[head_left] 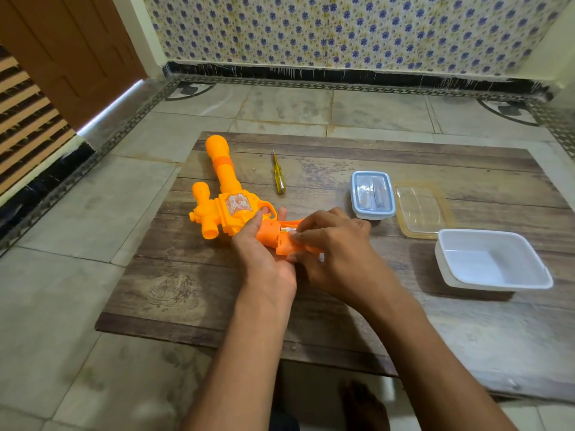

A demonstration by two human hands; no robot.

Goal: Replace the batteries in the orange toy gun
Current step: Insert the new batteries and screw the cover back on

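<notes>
Left hand [261, 244] grips the orange plastic toy gun's [228, 199] handle; right hand [333, 247] pinches there too, bare wooden board [193, 290] nearer the camera.

One toy gun [224, 194], one screwdriver [278, 175], three containers [372, 194].

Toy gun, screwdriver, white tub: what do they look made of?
Toy gun: moulded orange plastic, smooth with a slight sheen. Screwdriver: see-through yellow handle, probably plastic, with a thin shaft that looks like metal. White tub: plain, thin-walled, glossy, probably plastic.
</notes>
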